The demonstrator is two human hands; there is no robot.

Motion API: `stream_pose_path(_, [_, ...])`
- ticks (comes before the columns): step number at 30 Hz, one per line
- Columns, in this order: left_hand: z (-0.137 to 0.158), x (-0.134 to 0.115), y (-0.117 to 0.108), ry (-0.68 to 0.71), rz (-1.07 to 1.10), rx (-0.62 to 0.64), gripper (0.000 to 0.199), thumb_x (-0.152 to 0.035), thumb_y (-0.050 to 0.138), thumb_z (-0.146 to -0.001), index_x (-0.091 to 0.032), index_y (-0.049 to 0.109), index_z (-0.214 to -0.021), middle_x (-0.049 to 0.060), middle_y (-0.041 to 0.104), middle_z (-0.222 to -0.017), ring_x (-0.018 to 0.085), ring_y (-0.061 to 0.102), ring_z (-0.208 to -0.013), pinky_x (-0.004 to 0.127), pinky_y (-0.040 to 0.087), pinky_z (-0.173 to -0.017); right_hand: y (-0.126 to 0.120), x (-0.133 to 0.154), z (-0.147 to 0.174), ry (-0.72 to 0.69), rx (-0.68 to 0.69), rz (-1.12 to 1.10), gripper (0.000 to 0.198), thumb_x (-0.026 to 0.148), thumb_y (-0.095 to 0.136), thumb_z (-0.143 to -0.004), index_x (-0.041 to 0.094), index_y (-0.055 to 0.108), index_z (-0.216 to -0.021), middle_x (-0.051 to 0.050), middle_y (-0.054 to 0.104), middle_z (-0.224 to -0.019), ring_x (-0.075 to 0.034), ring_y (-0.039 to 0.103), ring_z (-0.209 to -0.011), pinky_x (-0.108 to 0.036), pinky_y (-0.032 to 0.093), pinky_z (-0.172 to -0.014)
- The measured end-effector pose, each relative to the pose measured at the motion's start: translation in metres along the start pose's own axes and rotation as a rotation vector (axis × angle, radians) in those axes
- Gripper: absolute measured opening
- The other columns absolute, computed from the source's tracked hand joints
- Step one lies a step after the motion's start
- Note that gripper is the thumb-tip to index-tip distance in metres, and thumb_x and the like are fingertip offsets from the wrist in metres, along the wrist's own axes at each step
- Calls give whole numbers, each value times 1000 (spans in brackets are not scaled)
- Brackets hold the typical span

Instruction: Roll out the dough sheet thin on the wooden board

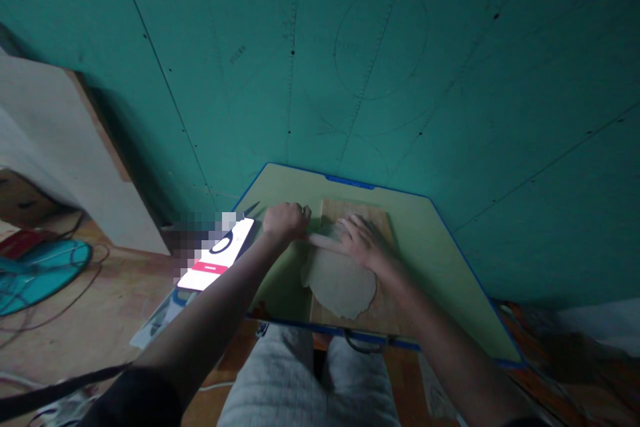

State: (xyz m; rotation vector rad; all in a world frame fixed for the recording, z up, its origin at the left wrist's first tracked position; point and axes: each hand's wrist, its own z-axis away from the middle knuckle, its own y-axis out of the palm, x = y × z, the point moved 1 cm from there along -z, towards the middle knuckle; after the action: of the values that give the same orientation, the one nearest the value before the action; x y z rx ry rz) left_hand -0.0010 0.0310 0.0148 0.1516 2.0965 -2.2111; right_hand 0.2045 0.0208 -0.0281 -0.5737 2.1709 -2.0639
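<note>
A flat sheet of dough (343, 285) with a ragged edge lies on a wooden board (327, 207). Across its far part runs a pale rolling pin (329, 243). My left hand (286, 221) is closed around the pin's left end, just off the board's left side. Over the right part of the pin lies my right hand (364, 241), its fingers bent over it and partly spread above the far dough. The right end of the pin is hidden under that hand.
The board rests on a light green folding table (435, 267) with a blue edge, against a green wall (320, 80). A lit screen (220, 257) and a dark pointed blade (251, 209) are at the left edge. Cables and a turquoise round object (50, 273) lie on the floor.
</note>
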Motion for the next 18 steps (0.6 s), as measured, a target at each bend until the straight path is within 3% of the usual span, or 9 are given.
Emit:
stream_pose_path(5, [33, 13, 11, 187, -86, -13, 41, -29, 34, -96, -18, 70, -112, 19, 73, -99, 31, 70, -91, 38, 48, -71, -4, 18, 30, -56, -73, 5, 48, 34, 33, -100, 17, 52, -141, -13, 47, -150, -28, 38, -141, -46, 26, -116])
stream_pose_path(9, [59, 17, 19, 253, -90, -93, 52, -32, 23, -100, -14, 71, -100, 18, 73, -87, 31, 70, -83, 38, 46, -69, -11, 35, 49, -76, -112, 66, 49, 35, 34, -100, 14, 54, -139, -16, 51, -146, -30, 42, -137, -48, 25, -116])
stream_pose_path(12, [73, 16, 23, 247, -43, -174, 62, -35, 14, -101, -13, 71, -91, 17, 73, -81, 29, 70, -78, 38, 46, -69, -12, 45, 59, -6, -170, 105, 50, 38, 36, -100, 14, 54, -138, -18, 52, -144, -34, 41, -137, -56, 19, -117])
stream_pose_path(18, [72, 13, 24, 210, -42, -99, 56, -32, 20, -100, -11, 71, -95, 19, 73, -80, 28, 70, -76, 36, 47, -65, -5, 45, 67, -11, -175, 91, 58, 43, 40, -98, 6, 47, -142, -23, 49, -146, -36, 37, -140, -55, 19, -117])
